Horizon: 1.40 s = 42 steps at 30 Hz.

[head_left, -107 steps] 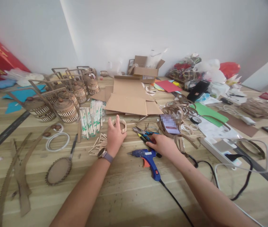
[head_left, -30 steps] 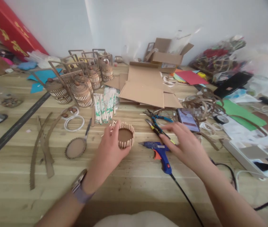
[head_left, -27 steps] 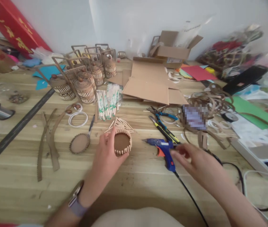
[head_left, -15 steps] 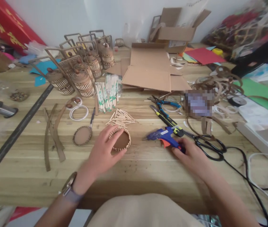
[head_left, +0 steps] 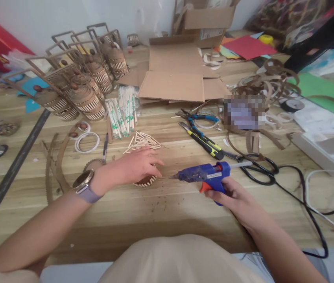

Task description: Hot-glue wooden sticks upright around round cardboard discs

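My right hand [head_left: 232, 198] is wrapped round the handle of a blue hot glue gun [head_left: 198, 173], held above the table with its nozzle pointing left. A clear glue stick [head_left: 242, 164] juts from the gun's back. My left hand [head_left: 139, 166] reaches over a small round cardboard base [head_left: 146, 182] edged with short upright sticks, covering most of it. Its fingers are apart and stretched to the right; whether they touch the rim I cannot tell. Just behind that hand lies a pile of short wooden sticks [head_left: 144, 139].
Small lidded baskets with handles [head_left: 87, 104] crowd the back left. Wrapped chopsticks [head_left: 122, 114], flattened cardboard [head_left: 172, 86], pliers [head_left: 203, 118], a utility knife [head_left: 205, 143] and black scissors [head_left: 259, 169] lie around. A black cord [head_left: 301, 200] runs along the right.
My right hand has raised the glue gun off the table and levelled it. My left hand has turned from gripping round the base's rim to reaching across it. The view has shifted.
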Motion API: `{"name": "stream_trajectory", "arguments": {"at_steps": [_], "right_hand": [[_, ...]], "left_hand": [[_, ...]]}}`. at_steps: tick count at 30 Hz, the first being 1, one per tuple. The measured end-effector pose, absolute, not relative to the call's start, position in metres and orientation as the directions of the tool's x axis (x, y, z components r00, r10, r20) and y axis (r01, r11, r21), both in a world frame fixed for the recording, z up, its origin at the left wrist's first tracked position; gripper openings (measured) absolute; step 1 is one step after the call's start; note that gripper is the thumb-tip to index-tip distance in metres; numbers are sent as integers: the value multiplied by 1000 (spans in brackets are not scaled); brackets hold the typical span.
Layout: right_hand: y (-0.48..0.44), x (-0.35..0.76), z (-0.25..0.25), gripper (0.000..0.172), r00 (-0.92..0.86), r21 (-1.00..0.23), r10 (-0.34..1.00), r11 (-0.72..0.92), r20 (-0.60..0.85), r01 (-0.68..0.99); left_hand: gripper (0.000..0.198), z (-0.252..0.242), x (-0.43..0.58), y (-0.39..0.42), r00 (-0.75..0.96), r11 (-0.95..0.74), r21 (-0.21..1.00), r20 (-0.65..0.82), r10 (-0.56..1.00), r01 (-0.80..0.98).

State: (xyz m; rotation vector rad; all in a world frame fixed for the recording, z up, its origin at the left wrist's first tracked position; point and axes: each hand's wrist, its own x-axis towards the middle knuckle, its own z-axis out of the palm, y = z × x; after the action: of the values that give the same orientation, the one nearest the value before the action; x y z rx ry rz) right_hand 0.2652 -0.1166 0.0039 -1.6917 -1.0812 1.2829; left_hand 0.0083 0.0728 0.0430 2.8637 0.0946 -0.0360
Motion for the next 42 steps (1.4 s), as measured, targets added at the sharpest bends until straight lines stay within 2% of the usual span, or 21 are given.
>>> {"name": "stream_trajectory", "arguments": {"at_steps": [5,10,16,21,27,34,42], "right_hand": [[-109,253,6,31,4,-889,896,-442,-445,118],[-101,242,18,23,-73,-896,902,-410,-426,173],[-97,234,13,19,-36,-909,948,-291,-315,297],[-97,229,10,19,-38,-903,956,-262,-292,341],[-98,227,8,14,41,-870,980,-192,-195,454],[-96,223,9,9,40,-854,986,-161,-162,496],[-94,217,6,4,21,-857,995,-94,-96,506]], "left_hand": [[33,34,10,74,998,-949,310,0,65,62],[33,34,12,76,999,-950,311,0,35,33],[32,34,12,75,996,-938,335,-33,83,89],[35,31,10,73,991,-926,353,-65,117,133],[35,28,9,73,990,-911,389,-46,131,138],[28,33,11,68,982,-915,356,-46,185,189],[26,32,12,67,983,-922,350,17,181,164]]}}
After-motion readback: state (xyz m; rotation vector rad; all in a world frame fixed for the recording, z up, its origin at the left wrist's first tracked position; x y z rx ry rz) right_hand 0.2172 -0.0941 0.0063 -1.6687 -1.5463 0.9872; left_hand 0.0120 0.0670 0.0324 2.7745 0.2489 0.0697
